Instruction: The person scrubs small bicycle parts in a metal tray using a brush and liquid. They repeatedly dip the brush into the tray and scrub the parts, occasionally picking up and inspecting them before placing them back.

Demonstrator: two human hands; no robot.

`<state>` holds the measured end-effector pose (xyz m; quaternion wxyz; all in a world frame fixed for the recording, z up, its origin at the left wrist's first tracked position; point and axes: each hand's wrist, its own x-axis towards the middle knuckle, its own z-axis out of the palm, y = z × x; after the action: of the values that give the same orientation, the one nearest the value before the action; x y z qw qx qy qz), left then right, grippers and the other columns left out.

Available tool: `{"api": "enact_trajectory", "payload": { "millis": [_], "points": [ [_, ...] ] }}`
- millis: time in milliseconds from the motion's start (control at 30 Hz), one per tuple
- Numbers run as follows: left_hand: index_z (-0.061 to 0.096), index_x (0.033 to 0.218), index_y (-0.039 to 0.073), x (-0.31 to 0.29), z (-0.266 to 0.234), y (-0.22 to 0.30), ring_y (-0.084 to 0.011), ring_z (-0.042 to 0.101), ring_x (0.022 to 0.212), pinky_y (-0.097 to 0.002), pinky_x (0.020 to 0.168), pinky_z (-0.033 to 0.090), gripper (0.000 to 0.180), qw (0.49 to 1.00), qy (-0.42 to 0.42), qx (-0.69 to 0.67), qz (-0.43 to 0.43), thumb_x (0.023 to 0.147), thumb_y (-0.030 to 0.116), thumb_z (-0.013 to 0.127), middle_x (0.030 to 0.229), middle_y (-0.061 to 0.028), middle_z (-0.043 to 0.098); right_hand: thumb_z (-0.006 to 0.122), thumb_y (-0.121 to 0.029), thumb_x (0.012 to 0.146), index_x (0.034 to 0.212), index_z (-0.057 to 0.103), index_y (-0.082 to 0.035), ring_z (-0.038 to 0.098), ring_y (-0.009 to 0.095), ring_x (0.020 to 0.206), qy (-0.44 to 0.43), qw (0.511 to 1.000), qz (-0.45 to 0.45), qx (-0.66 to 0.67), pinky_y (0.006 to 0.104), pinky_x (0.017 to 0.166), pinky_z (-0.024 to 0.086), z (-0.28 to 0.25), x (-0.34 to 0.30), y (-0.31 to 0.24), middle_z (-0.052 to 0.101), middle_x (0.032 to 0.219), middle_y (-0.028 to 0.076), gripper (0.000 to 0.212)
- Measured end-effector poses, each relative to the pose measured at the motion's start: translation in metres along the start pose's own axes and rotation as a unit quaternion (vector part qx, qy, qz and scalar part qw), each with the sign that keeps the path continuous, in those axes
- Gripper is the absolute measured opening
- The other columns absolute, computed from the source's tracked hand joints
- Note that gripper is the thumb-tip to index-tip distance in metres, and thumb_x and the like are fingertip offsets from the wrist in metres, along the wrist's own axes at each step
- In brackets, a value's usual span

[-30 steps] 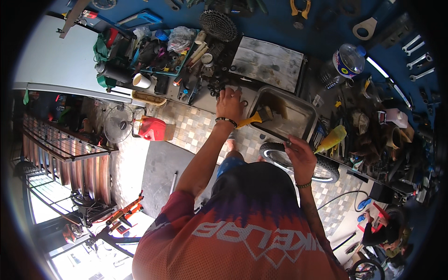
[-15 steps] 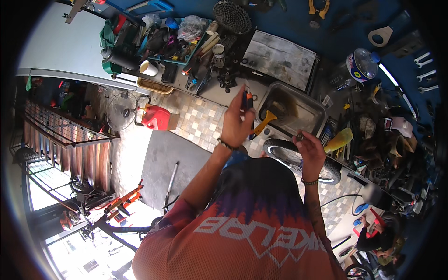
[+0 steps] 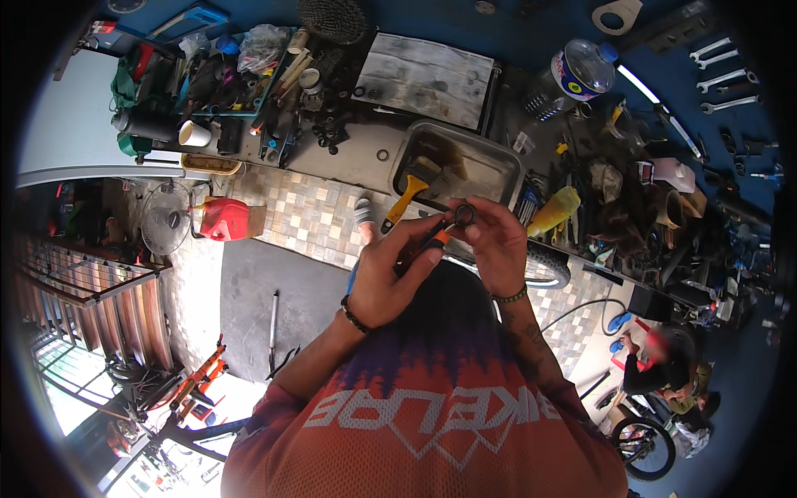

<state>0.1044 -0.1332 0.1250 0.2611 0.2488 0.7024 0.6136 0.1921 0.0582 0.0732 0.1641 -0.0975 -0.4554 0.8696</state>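
In front of my chest, my left hand [image 3: 380,278] is closed round a small hand tool with an orange and dark handle [image 3: 437,240]. Its tip points at a small dark ring [image 3: 471,207], which looks like a bearing. My right hand [image 3: 498,249] pinches that ring between thumb and fingers. Whether the tip touches the ring I cannot make out. Just beyond my hands, a yellow-handled brush [image 3: 404,202] leans over the near left rim of a metal basin [image 3: 520,184], its bristles inside in brownish liquid. Another small ring [image 3: 383,154] lies on the bench left of the basin.
A stained white board [image 3: 427,75] lies behind the basin. At the left stands a teal tray [image 3: 264,106] crowded with parts; at the right are a big clear bottle [image 3: 581,70] and a yellow bottle [image 3: 554,212]. A bicycle wheel [image 3: 548,264] is below the bench. Another person [image 3: 656,365] sits far right.
My left hand has come back from over the bench with the tool and met my right hand at the ring. The whole view has shifted, so the bench appears further left.
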Motion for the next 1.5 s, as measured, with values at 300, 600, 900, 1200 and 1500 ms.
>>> {"api": "enact_trajectory", "payload": {
  "millis": [300,600,900,1200,1500],
  "points": [
    [0.060,0.151,-0.003,0.005,-0.004,0.010,-0.0189,0.078,0.112,-0.0331,0.099,0.060,0.044,0.997,-0.067,-0.005,-0.043,0.108,0.000,0.066,0.130,-0.0145,0.078,0.074,-0.008,0.106,0.149,0.062,0.001,0.073,0.036,0.129,0.025,0.999,0.020,-0.003,0.0485,0.109,0.064,-0.007,-0.008,-0.007,0.069,0.146,0.026,0.046],
    [0.062,0.153,-0.002,0.018,-0.021,0.016,-0.0183,0.077,0.112,-0.0335,0.100,0.060,0.045,0.986,-0.128,-0.067,-0.087,0.108,0.003,0.067,0.129,-0.0144,0.078,0.069,-0.008,0.110,0.149,0.065,0.003,0.074,0.038,0.127,-0.015,0.998,0.033,-0.047,0.0464,0.108,0.065,-0.024,-0.008,-0.017,0.070,0.143,0.026,0.041],
    [0.068,0.149,0.000,0.014,-0.006,0.014,-0.0147,0.078,0.110,-0.0287,0.096,0.060,0.045,0.993,-0.075,0.045,-0.073,0.104,0.003,0.075,0.126,-0.0126,0.081,0.070,0.000,0.106,0.146,0.067,0.004,0.075,0.036,0.127,0.002,0.995,0.017,-0.097,0.0458,0.109,0.065,-0.025,-0.009,-0.019,0.073,0.138,0.024,0.040],
    [0.075,0.137,0.004,0.013,0.021,-0.005,-0.0282,0.077,0.092,-0.0373,0.081,0.061,0.046,0.989,-0.002,0.130,0.074,0.093,0.007,0.086,0.108,-0.0134,0.079,0.072,0.011,0.100,0.132,0.068,0.007,0.077,0.031,0.122,0.089,0.993,0.025,-0.067,0.0444,0.104,0.068,-0.034,-0.019,0.000,0.075,0.133,0.026,0.033],
    [0.074,0.137,0.006,0.070,0.051,-0.070,-0.0286,0.081,0.105,-0.0384,0.089,0.064,0.043,0.973,-0.028,0.209,0.092,0.096,0.009,0.084,0.117,-0.0154,0.079,0.078,0.003,0.100,0.130,0.066,0.006,0.080,0.024,0.105,0.278,0.929,0.009,-0.244,0.0378,0.094,0.069,-0.071,-0.004,0.033,0.078,0.113,0.016,0.032]
  ]
}}
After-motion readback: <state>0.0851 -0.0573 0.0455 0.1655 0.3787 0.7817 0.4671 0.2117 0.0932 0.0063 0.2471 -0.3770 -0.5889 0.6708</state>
